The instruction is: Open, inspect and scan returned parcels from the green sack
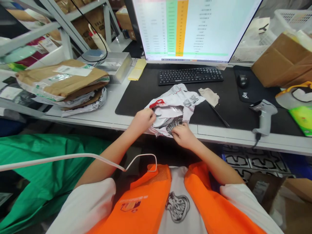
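The torn white poly mailer (183, 89) lies at the centre of the dial, on the near part of the black desk mat (134, 99), its ragged opening toward you and its QR code (190, 100) at 2 o'clock. Your left hand (143, 119) rests at 8 o'clock, thumb and fingers closed on the mailer's left lip. Your right hand (184, 135) rests at 5 o'clock, fingertips pinched together on crinkled film (174, 124); whether the pinch also takes in the mailer's lip cannot be told. Between your 2 hands, pale grey wrapping (162, 121) shows in the opening, and its contents are hidden.

For a clean opening, it seems best that you grip outer plastic alone, part the 2 sides evenly and low, and stop the tear short of the QR code. Because the near edge reaches the front of the desk (117, 94), loose contents could slip toward 6 o'clock; shifting the mailer toward 12 o'clock, short of the keyboard (191, 76), would guard against this. Mind the thin black rod (220, 116) at 3 o'clock; the barcode scanner (265, 117) stands farther out.
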### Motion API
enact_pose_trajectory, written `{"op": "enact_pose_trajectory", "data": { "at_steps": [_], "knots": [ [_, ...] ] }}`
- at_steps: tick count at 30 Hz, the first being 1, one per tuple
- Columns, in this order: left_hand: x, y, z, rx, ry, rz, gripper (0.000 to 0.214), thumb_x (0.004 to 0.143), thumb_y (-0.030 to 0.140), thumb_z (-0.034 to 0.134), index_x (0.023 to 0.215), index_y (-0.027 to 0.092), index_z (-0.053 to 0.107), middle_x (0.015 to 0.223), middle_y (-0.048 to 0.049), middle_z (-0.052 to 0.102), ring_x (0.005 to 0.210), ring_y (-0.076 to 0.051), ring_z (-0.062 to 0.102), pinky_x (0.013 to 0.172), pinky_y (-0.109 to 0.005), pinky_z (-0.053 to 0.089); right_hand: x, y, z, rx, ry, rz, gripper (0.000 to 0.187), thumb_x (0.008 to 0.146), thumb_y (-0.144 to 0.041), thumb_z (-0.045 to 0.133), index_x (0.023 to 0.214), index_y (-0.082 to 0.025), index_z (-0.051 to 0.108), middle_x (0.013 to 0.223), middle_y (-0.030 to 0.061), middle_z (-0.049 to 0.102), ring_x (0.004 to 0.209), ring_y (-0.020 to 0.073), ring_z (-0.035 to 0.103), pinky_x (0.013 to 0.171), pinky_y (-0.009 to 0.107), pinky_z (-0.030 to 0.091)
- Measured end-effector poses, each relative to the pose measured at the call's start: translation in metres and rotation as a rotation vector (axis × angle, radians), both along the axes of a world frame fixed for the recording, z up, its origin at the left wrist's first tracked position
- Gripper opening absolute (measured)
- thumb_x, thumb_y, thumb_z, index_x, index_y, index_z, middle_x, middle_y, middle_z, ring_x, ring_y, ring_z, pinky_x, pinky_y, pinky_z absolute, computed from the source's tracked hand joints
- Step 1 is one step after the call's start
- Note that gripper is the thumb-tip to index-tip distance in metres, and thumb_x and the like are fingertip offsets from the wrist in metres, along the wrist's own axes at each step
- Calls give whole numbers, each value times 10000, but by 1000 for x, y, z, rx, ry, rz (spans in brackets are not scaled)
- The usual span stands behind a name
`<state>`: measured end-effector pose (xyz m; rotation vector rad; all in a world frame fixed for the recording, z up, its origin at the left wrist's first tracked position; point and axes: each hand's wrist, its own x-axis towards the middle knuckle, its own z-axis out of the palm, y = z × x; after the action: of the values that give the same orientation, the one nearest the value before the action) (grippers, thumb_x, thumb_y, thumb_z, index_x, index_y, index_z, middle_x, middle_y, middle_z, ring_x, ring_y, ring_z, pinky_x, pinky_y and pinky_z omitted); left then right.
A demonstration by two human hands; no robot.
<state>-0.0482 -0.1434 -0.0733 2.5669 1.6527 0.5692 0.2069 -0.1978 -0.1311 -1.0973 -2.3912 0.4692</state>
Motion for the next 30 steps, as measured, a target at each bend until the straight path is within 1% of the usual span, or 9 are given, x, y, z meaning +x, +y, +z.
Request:
{"op": "enact_pose_trajectory", "data": {
  "at_steps": [4, 8, 10, 12, 16, 20, 24, 27, 30],
  "knots": [
    [-34, 8, 5, 93, -56, 187, 311, 855, 171, 570, 624, 237, 372, 681, -30, 527, 709, -199, 537, 682, -319, 407, 2, 6, 3, 27, -75, 43, 166, 929, -132, 530, 870, -171, 680, 798, 67, 718, 772, 214, 616, 815, 372, 347],
    [-28, -3, 6, 113, -207, 230, 153, 850, 181, 595, 736, 222, 500, 805, -39, 586, 779, -200, 573, 741, -314, 460, -9, 17, 11, 168, -114, -55, 299, 968, -131, 485, 1190, -121, 686, 762, 82, 705, 708, 243, 607, 781, 380, 410],
    [-18, -9, 6, 121, -300, 177, 60, 864, 152, 565, 870, 205, 592, 971, -66, 626, 891, -202, 611, 828, -314, 497, -18, 23, 18, 264, -106, -83, 353, 984, -142, 494, 1296, -130, 657, 912, 125, 724, 821, 265, 638, 821, 392, 440],
    [-11, -13, 5, 97, -336, 101, 174, 884, 112, 504, 937, 198, 646, 1113, -88, 625, 1022, -209, 622, 926, -324, 506, -25, 29, 25, 346, -102, -60, 421, 973, -120, 515, 1376, -177, 623, 1226, 179, 688, 1080, 305, 633, 914, 421, 450],
    [-15, -5, -3, -13, -338, 94, 299, 865, 65, 447, 862, 193, 717, 1127, -91, 615, 1084, -220, 618, 1017, -355, 500, -30, 40, 30, 424, -194, 93, 469, 964, -81, 509, 1410, -209, 583, 1653, 165, 385, 1486, 357, 369, 1068, 514, 377],
    [-28, 7, -13, -137, -423, 176, 329, 834, 87, 449, 787, 183, 759, 1132, -90, 622, 1132, -229, 620, 1094, -378, 473, -31, 58, 32, 489, -230, 222, 390, 1024, -107, 430, 1372, -182, 588, 1574, 148, 513, 1488, 315, 397, 1052, 497, 353],
    [-32, -2, -17, -194, -573, 210, 300, 906, 284, 528, 1022, 162, 777, 1265, -106, 612, 1255, -257, 585, 1137, -403, 450, -29, 72, 45, 493, -174, 276, 322, 1013, -149, 477, 1302, -165, 620, 1403, 134, 664, 1349, 304, 548, 1006, 477, 347],
    [-33, -16, -20, -190, -625, 192, 359, 878, 378, 607, 1146, 174, 730, 1347, -118, 573, 1268, -268, 581, 1021, -380, 526, -23, 74, 57, 425, -127, 270, 305, 950, -169, 578, 1249, -162, 639, 1332, 133, 704, 1262, 304, 614, 970, 459, 371],
    [-35, -25, -29, -216, -652, 169, 408, 817, 253, 591, 1209, 187, 682, 1359, -115, 564, 1254, -259, 583, 901, -340, 563, -10, 77, 66, 308, -15, 227, 324, 901, -237, 676, 1217, -168, 665, 1243, 140, 734, 1186, 314, 654, 961, 448, 428]
  ]
}}
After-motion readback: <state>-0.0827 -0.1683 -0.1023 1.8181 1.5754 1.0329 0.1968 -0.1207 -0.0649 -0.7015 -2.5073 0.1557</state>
